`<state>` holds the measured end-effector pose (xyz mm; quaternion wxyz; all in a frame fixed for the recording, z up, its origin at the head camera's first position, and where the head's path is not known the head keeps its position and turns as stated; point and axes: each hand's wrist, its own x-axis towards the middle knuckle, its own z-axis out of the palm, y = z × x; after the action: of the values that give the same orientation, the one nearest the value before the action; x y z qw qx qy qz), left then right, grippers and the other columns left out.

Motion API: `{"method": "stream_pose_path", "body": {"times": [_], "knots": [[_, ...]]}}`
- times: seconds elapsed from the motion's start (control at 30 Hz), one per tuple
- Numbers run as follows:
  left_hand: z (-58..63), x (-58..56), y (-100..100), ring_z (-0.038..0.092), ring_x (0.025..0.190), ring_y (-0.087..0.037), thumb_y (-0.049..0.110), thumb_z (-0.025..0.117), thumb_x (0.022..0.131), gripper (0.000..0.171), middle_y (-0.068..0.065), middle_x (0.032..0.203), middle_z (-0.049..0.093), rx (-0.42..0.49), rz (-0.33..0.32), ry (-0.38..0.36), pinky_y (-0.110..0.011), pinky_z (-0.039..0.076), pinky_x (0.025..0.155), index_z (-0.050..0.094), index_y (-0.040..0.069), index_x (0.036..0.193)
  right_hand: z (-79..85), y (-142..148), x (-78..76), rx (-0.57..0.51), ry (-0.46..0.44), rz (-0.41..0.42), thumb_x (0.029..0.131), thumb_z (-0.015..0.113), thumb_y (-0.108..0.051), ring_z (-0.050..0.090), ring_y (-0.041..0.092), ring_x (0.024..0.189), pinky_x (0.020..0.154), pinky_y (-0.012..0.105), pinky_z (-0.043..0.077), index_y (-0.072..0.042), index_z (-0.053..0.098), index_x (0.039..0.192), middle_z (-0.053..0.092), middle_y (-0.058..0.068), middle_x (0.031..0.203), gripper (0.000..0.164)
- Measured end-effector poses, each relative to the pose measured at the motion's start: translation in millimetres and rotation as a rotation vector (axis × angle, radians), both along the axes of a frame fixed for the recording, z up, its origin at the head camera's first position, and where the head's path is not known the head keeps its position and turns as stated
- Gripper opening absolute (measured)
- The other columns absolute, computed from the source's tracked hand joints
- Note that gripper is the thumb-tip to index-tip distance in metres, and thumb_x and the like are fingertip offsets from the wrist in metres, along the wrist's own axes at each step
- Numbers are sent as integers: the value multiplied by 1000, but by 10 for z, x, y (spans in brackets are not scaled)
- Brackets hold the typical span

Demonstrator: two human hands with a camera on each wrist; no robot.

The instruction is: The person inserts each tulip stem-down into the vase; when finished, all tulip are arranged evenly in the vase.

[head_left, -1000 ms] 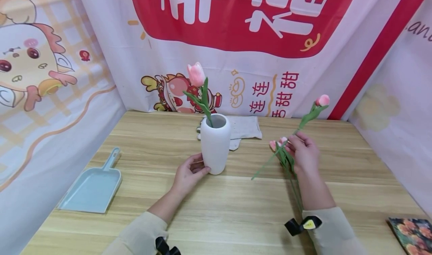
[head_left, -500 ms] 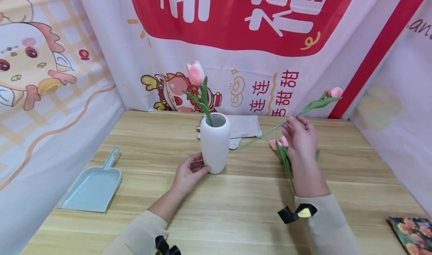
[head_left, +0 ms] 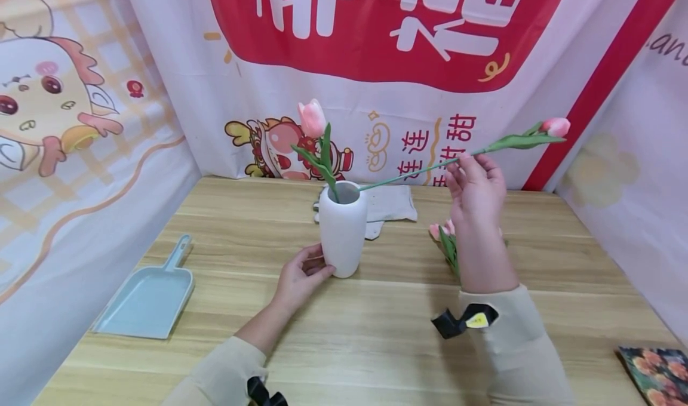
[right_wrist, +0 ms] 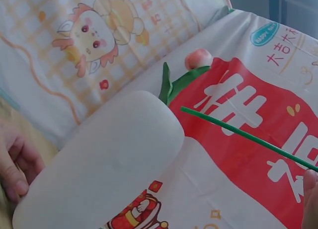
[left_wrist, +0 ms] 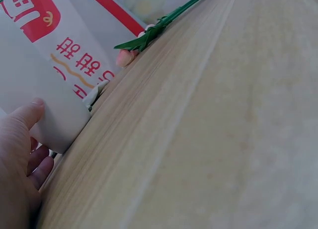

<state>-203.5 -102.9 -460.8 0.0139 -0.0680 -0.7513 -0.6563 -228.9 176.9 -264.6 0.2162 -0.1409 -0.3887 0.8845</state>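
Note:
A white vase [head_left: 344, 233] stands upright on the table, one pink tulip [head_left: 313, 119] leaning in its mouth. My left hand [head_left: 302, 277] grips the vase low on its left side; in the left wrist view the thumb [left_wrist: 31, 113] lies along its wall. Between thumb and fingers my right hand [head_left: 477, 185] pinches the green stem of another tulip [head_left: 518, 141]. That flower head points up to the right, and its stem end overlaps the vase rim in the head view. The right wrist view has the stem [right_wrist: 248, 135] end just beyond the vase mouth.
More pink tulips [head_left: 448, 248] lie on the table, partly hidden by my right forearm. Pale gloves [head_left: 389, 203] lie behind the vase. A light blue dustpan [head_left: 147, 301] is at left, a flower-printed item [head_left: 658, 370] at the right front. Printed cloth [head_left: 376, 107] hangs behind.
My right hand has lifted the tulip off toward the vase, tilting it flatter, so its stem end has moved left and up to the rim. The left hand and vase have stayed put.

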Motion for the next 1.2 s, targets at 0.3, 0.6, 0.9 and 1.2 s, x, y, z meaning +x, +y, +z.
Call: {"method": "stream_pose_path", "body": {"times": [0.3, 0.6, 0.9, 1.2], "knots": [[-7, 7, 7, 63, 116, -34, 3, 76, 83, 50, -20, 131, 62, 20, -8, 11, -28, 57, 94, 58, 0, 129, -64, -299, 9, 141, 95, -29, 87, 72, -6, 67, 13, 67, 62, 22, 61, -9, 55, 107, 60, 7, 89, 26], [9, 19, 2, 64, 116, -34, 4, 76, 83, 50, -20, 130, 62, 5, -2, 17, -29, 58, 94, 58, 0, 129, -76, -536, 15, 421, 219, -3, 90, 67, -1, 68, 9, 67, 59, 21, 60, -19, 54, 97, 62, 1, 84, 23], [5, 12, -4, 64, 115, -33, 5, 77, 82, 50, -19, 130, 62, -3, 0, 17, -29, 58, 93, 58, 1, 129, -101, -743, 42, 785, 299, 103, 90, 68, -4, 67, 6, 75, 66, 22, 62, -5, 58, 106, 67, 3, 90, 19], [9, 9, 8, 65, 114, -34, 2, 77, 82, 50, -21, 127, 63, 15, 2, 22, -28, 58, 92, 58, 0, 128, -208, -861, 11, 1042, 194, 249, 89, 69, -8, 60, 12, 77, 66, 16, 53, -1, 62, 110, 67, 14, 93, 23]]}}
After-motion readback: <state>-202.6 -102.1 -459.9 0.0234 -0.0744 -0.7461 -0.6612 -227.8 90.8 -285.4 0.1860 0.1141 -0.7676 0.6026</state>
